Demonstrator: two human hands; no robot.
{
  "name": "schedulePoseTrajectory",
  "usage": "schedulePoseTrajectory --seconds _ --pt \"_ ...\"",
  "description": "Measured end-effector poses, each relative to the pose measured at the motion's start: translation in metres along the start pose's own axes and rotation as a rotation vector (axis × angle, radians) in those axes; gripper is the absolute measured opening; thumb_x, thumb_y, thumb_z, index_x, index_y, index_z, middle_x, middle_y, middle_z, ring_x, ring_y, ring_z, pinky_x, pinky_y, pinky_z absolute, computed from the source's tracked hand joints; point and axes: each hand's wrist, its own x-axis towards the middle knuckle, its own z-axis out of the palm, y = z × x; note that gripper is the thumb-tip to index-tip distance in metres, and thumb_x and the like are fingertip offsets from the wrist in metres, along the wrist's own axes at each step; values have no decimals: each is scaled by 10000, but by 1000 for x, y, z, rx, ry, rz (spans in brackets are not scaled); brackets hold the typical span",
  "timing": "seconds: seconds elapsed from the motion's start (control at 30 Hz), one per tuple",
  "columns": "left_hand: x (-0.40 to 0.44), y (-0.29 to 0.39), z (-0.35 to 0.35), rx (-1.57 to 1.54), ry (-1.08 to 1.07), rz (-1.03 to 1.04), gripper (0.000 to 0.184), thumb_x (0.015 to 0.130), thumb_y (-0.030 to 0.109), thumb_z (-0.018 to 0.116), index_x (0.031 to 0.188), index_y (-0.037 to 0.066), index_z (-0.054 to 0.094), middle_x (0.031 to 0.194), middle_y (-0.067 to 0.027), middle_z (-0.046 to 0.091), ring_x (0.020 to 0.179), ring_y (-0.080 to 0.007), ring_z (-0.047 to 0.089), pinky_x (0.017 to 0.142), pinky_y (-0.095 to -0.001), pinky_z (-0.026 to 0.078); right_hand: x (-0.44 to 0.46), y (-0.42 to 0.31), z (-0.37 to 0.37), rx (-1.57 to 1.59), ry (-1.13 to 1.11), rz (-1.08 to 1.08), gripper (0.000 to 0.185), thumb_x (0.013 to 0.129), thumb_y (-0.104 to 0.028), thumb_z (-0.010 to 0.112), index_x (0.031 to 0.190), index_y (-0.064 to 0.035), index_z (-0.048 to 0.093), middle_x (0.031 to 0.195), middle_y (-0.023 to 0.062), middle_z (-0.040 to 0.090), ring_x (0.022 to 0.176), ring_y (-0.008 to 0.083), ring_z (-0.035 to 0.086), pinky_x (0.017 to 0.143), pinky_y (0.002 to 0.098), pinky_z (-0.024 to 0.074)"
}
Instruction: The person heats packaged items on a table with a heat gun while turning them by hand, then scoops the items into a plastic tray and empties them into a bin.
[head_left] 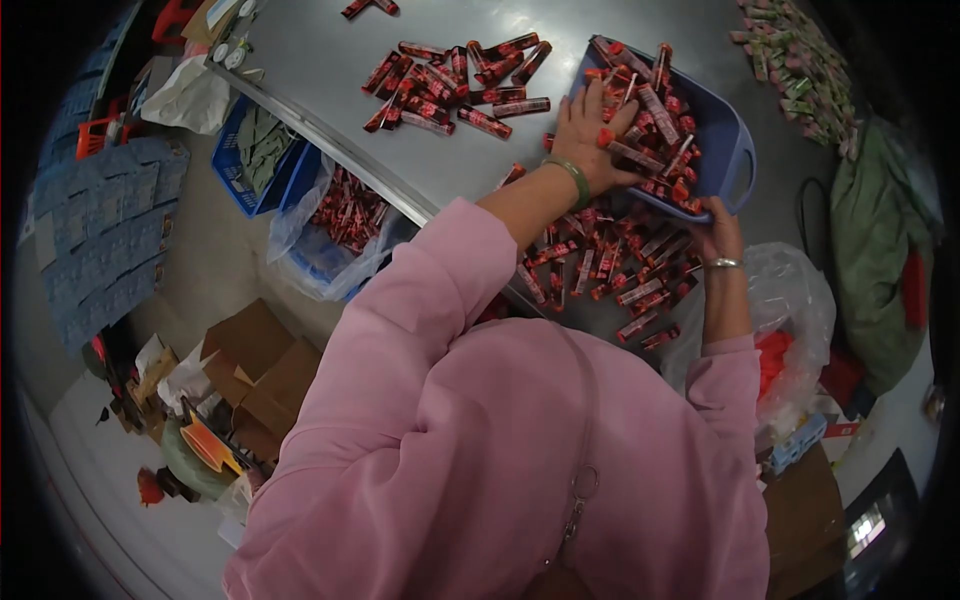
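Observation:
A blue plastic basket (718,130) full of small red wrapped tubes (655,115) stands tilted on the metal table (330,65). My left hand (590,135), with a green bangle at its wrist, lies over the basket's left side, fingers spread on the tubes. At the basket's near right corner, my right hand (718,232) is closed on the rim, below the side handle; a silver bangle circles that wrist. Many loose red tubes (600,255) are heaped on the table between my arms. Another group of red tubes (445,90) lies further left.
Green and pink wrapped pieces (795,75) are piled at the back right. A clear plastic bag (790,290) and a green cloth (875,260) are on the right. Below the table's left edge sit a bag-lined blue bin (320,275), a blue crate (235,170) and cardboard boxes (265,370).

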Motion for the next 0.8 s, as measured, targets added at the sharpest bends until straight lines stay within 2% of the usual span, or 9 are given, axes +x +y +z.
schedulePoseTrajectory --seconds 0.03,0.1,0.17,0.23,0.33,0.43,0.5,0.7,0.8 --pt "1 3 -2 13 12 27 995 613 603 756 1433 221 343 1471 -296 158 1348 -487 196 1111 -575 149 -5 -4 -1 -12 -10 1 208 784 -8 600 984 10 542 889 97 609 774 240 637 728 482 583" --pt "4 9 -10 6 33 75 967 626 592 750 1431 233 354 1475 -302 155 1352 -492 189 1108 -577 143 -24 -13 1 49 -11 -29 144 809 3 603 947 28 567 883 113 615 871 245 614 850 467 524" --pt "1 16 -23 133 38 49 965 610 609 754 1420 250 370 1467 -275 186 1353 -437 221 1121 -524 171 -20 -18 -21 -14 -37 -50 106 819 1 609 915 30 576 884 105 621 858 239 614 853 467 521" --pt "-8 16 -37 46 71 38 957 611 589 766 1417 251 375 1466 -277 181 1357 -440 213 1119 -534 163 -29 -23 -22 -4 -99 -49 80 829 -4 613 896 27 583 898 100 631 865 237 618 861 472 517" --pt "-32 5 -72 -19 123 20 958 602 558 789 1412 244 384 1466 -278 170 1354 -454 209 1116 -553 152 -63 -23 22 -25 -46 -53 84 798 12 623 874 -3 594 861 88 628 782 225 624 779 474 565" --pt "-72 -9 -112 -114 237 -10 961 583 510 820 1403 231 402 1452 -288 181 1345 -469 218 1117 -558 149 -89 -10 58 -43 -100 -120 126 804 11 627 923 -2 589 874 66 625 795 208 625 796 469 561" --pt "-108 -30 -143 -105 271 -59 956 579 493 827 1398 228 408 1447 -289 191 1342 -472 223 1112 -560 156 -111 11 97 -133 -152 -84 171 809 17 622 974 27 580 929 92 634 878 230 621 867 459 526" --pt "-229 -106 -247 -13 340 -338 952 581 436 833 1398 203 405 1457 -304 179 1337 -488 216 1107 -581 145 -188 99 263 -280 -405 63 266 809 -2 594 1071 4 546 982 78 608 873 203 616 805 402 540" --pt "-292 -133 -263 85 420 -477 949 563 406 839 1389 206 416 1448 -274 202 1336 -465 234 1090 -586 190 -196 155 299 -343 -578 183 398 795 12 561 1188 -2 498 1076 82 599 918 205 628 783 376 555"
